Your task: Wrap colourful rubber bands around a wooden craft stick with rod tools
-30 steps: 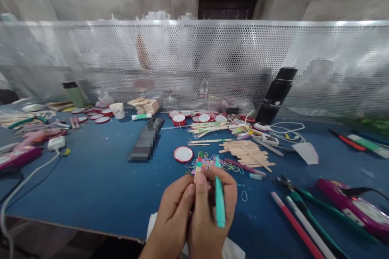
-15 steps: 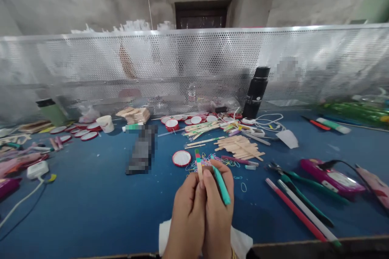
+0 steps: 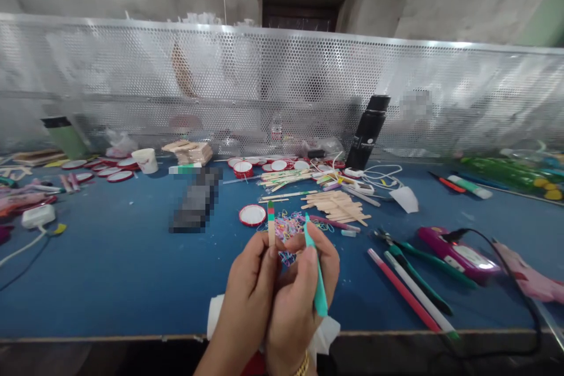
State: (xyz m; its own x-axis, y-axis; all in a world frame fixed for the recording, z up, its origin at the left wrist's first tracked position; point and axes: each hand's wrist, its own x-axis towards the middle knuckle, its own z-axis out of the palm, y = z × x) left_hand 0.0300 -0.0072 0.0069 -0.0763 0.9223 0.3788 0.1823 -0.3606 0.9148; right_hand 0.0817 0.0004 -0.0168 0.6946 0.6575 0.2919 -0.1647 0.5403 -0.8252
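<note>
My left hand pinches a flat wooden stick upright; its top end carries green and red bands. Beside it, my right hand holds a teal marker between thumb and fingers, its tip pointing up and away from me. The two hands touch near the wrists, above the table's front part. Just beyond them lies a heap of small coloured rubber bands, with a round white disc with a red rim to its left.
Plain wooden sticks and painted sticks lie behind the hands. Pliers, a red pen and a purple device are right. A dark blurred object lies left; a black bottle stands behind.
The view has tilted down slightly. My right hand has opened a gap between the marker and the stick, and the marker now stands more upright. The stick's painted end shows more fully.
</note>
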